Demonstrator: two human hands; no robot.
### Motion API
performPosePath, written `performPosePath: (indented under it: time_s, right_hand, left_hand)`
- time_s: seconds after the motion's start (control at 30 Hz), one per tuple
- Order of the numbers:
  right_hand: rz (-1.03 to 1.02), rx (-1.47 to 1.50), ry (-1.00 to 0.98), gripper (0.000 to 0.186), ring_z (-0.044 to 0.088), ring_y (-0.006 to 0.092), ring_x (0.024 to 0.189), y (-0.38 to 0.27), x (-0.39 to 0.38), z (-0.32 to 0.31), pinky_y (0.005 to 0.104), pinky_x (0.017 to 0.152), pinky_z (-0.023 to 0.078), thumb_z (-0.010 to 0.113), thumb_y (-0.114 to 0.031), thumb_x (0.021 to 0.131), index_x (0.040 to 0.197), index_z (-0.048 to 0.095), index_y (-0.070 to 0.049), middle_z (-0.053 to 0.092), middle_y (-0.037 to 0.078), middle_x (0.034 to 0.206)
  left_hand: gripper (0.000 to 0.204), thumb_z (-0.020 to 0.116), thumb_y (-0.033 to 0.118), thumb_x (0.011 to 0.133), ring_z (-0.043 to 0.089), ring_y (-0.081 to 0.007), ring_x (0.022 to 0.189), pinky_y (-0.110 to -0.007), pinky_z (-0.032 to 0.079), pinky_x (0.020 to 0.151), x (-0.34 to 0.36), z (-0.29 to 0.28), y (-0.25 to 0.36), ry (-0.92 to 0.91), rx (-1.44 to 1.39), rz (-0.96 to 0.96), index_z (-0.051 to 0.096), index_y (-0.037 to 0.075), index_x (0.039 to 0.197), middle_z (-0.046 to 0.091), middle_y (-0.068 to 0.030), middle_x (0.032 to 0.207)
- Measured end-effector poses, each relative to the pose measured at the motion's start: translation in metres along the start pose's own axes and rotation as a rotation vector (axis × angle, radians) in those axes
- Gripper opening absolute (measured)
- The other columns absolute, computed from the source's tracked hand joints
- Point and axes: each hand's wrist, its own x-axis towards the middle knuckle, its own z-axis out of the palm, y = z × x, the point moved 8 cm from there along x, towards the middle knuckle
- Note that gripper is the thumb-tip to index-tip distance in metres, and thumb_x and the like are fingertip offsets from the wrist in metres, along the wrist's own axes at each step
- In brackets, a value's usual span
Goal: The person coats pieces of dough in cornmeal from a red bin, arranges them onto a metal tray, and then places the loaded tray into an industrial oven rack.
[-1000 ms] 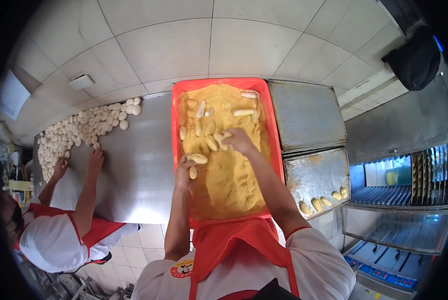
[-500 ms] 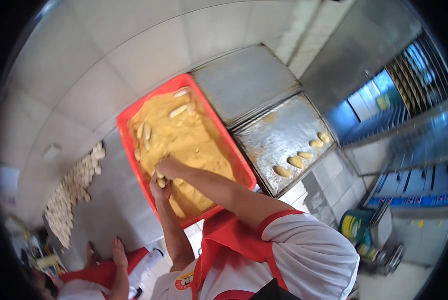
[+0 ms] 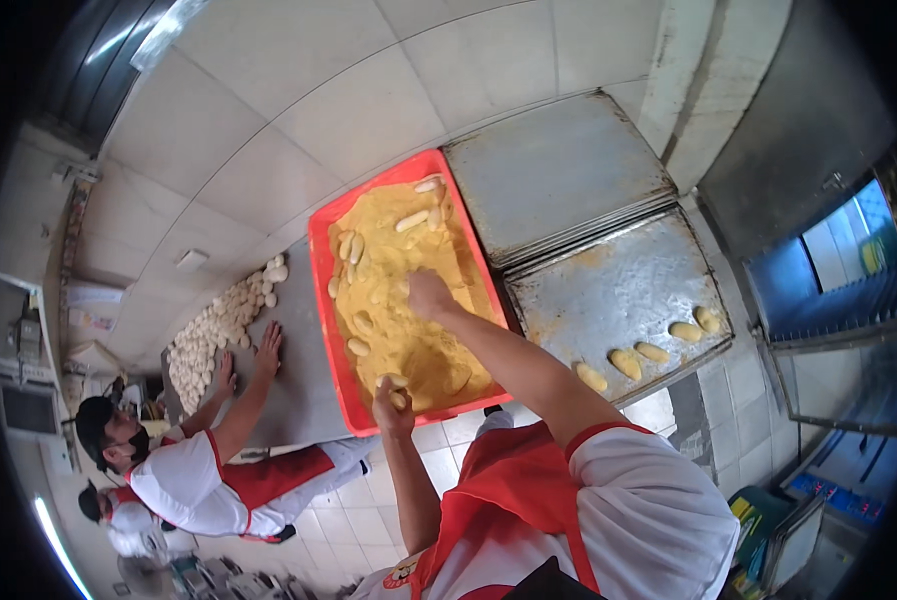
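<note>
A red plastic tub (image 3: 326, 300) holds yellow meal (image 3: 394, 225), with several pale dough pieces (image 3: 412, 221) lying in it. Over the tub's near left corner, my left hand (image 3: 396, 413) is closed around a couple of oblong dough pieces (image 3: 397, 382) dusted yellow. My right hand (image 3: 431, 294) reaches into the middle of the meal, its fingers curled. Something pale shows at those fingertips, but I cannot make it out. On a metal baking tray (image 3: 609, 270) to the right, several yellow-coated dough pieces (image 3: 625, 363) lie in a row along the near edge.
Behind that tray is a stack of flat metal trays (image 3: 559, 165). Left of the tub, many small dough balls (image 3: 204, 345) are heaped on the grey worktop (image 3: 291, 385). A co-worker (image 3: 194, 480) stands there, hands on the worktop. An open metal door (image 3: 799, 130) is at the right.
My right hand has parted from my left and moved farther into the tub. My left hand is nearer the tub's front edge. More dough pieces show in the meal, and the view has shifted.
</note>
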Motion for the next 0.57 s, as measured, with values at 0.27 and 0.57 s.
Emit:
performPosePath:
  time_s: [0.27,0.57]
  right_hand:
    - [-0.198,0.012,-0.221,0.026,0.066,0.0360,0.097,-0.056,0.010,0.052,0.0417,0.083,0.053,0.062,-0.005,0.077,0.101,0.070,-0.003,0.068,0.022,0.101]
    - [-0.017,-0.207,-0.204,0.023,0.070,0.0350,0.090,-0.070,0.016,0.148,0.0455,0.078,0.055,0.064,-0.017,0.080,0.094,0.071,-0.002,0.070,0.024,0.090]
  left_hand:
    - [0.009,0.058,0.017,0.096,0.052,-0.0095,0.063,-0.023,0.040,0.049,-0.007,-0.046,0.014,-0.030,0.008,0.016,0.054,0.009,0.100,0.055,-0.0008,0.079]
    - [0.006,0.057,0.013,0.096,0.051,-0.0090,0.064,-0.022,0.041,0.055,0.016,-0.048,0.047,-0.060,-0.013,0.037,0.058,0.007,0.097,0.058,-0.0022,0.079]
